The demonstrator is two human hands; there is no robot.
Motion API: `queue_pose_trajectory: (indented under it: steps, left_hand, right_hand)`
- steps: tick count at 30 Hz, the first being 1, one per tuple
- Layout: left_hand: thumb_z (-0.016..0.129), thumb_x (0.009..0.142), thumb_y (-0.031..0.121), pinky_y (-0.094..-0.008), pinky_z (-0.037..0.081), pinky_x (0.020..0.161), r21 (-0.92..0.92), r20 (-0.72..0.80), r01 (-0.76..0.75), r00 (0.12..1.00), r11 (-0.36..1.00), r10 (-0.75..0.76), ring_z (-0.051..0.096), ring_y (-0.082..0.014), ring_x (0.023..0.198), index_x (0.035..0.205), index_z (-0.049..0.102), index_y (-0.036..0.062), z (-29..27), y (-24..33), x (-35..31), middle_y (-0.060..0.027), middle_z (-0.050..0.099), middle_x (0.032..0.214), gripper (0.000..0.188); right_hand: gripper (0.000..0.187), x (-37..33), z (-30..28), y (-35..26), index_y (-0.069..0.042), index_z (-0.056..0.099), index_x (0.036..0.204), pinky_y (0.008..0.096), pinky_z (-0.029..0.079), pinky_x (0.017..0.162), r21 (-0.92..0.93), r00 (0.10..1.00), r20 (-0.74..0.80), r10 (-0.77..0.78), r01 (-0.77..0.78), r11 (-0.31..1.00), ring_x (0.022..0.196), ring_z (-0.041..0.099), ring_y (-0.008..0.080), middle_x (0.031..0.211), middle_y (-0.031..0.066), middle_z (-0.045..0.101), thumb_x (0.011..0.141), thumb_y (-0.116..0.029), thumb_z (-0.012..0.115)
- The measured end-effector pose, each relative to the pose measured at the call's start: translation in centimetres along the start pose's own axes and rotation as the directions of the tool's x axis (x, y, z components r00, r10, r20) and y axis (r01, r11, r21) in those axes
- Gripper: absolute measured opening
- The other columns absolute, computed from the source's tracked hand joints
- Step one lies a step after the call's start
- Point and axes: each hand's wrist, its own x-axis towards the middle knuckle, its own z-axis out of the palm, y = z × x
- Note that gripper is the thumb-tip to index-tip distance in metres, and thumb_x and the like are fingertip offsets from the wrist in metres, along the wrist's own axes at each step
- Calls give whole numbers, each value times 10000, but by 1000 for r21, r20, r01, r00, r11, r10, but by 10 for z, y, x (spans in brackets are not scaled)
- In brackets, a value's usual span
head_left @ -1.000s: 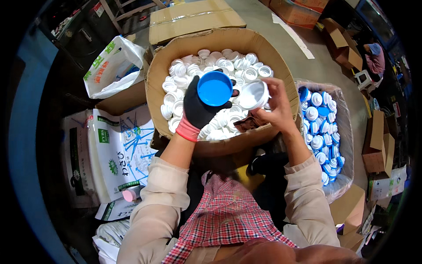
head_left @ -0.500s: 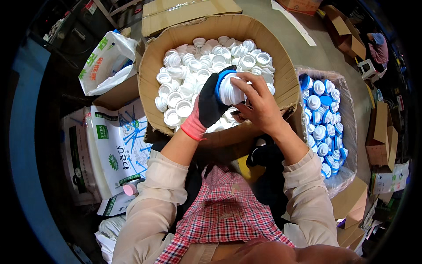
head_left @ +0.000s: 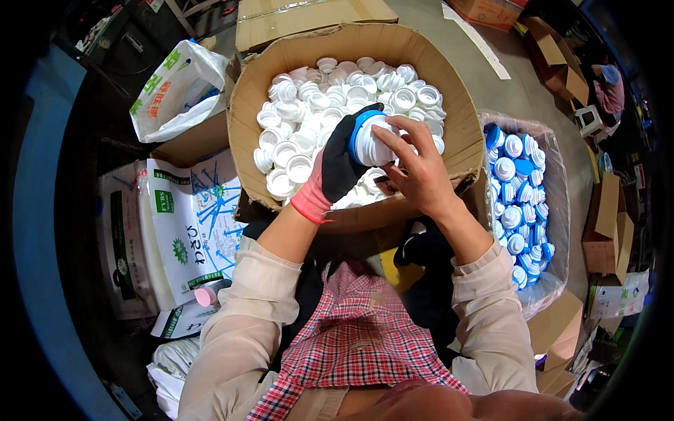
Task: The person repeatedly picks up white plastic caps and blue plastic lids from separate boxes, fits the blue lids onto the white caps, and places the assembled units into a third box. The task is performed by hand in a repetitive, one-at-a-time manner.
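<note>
In my left hand [head_left: 342, 165], which wears a black glove with a pink cuff, is a lid [head_left: 372, 144] with a blue rim and a white ribbed body. Its white side is turned toward my bare right hand [head_left: 425, 168], whose fingers and thumb rest around that ribbed part. Both hands are above a large cardboard box [head_left: 449, 77] heaped with white ribbed plastic pieces [head_left: 286, 153]. To the right, a plastic-lined box [head_left: 558, 231] holds many blue-and-white lids [head_left: 514, 217].
Thin blue sticks [head_left: 214, 203] lie scattered on printed white sacking [head_left: 172, 231] at left, near a pink-capped bottle [head_left: 206, 296]. Behind is a white plastic bag [head_left: 168, 105]. A closed carton [head_left: 309, 21] lies beyond the big box. Open cartons [head_left: 607, 228] and another person [head_left: 609, 91] are at far right.
The whole view has shifted slightly. My right fingers have shifted a little on the white part of the lid, which stays in my left hand.
</note>
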Motion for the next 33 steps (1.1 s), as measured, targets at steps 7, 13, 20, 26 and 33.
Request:
queue_pose_trajectory:
  steps: [7, 13, 20, 26, 33]
  left_hand:
    - [711, 830, 79, -310, 476, 934, -30, 31, 91, 995, 995, -90, 554, -186, 1131, 1358, 458, 30, -5, -2, -5, -95, 558, 1273, 588]
    - [747, 814, 207, -299, 437, 957, -423, 133, 432, 899, 797, -417, 541, -162, 1098, 1324, 473, 17, -6, 19, 6, -88, 575, 1204, 610]
    - [678, 876, 174, -284, 462, 881, -323, 60, 408, 909, 854, -411, 552, -151, 1008, 1239, 489, -20, 2, 7, -2, -85, 582, 1097, 454]
    - [653, 901, 193, -279, 467, 846, -254, 44, 387, 920, 886, -389, 549, -129, 970, 1203, 513, -40, 3, 11, -2, -77, 595, 1062, 407]
    - [689, 853, 159, -284, 472, 831, -214, 13, 351, 934, 912, -356, 571, -134, 917, 1152, 553, -49, 6, 2, -7, -105, 628, 985, 388]
  right_hand:
    - [682, -2, 3, 1, -117, 569, 1253, 392, 497, 861, -15, 999, 34, 25, -24, 1000, 1116, 519, 341, 1244, 160, 503, 623, 41, 775]
    - [816, 0, -13, 18, -81, 443, 1389, 398, 458, 965, 392, 923, 141, 357, -383, 837, 1210, 486, 313, 1343, 160, 459, 707, -310, 829]
    - [793, -6, -11, 30, 4, 465, 1344, 348, 498, 894, 480, 855, 246, 457, -517, 709, 1065, 594, 242, 1217, 159, 568, 711, -293, 837]
    - [693, -7, -14, 22, 9, 517, 1247, 337, 498, 854, 515, 810, 277, 517, -579, 632, 974, 620, 210, 1128, 137, 611, 712, -291, 838]
    - [628, -6, -14, 23, -18, 530, 1232, 307, 501, 801, 625, 818, 294, 494, -556, 548, 912, 615, 173, 1025, 88, 627, 744, -290, 816]
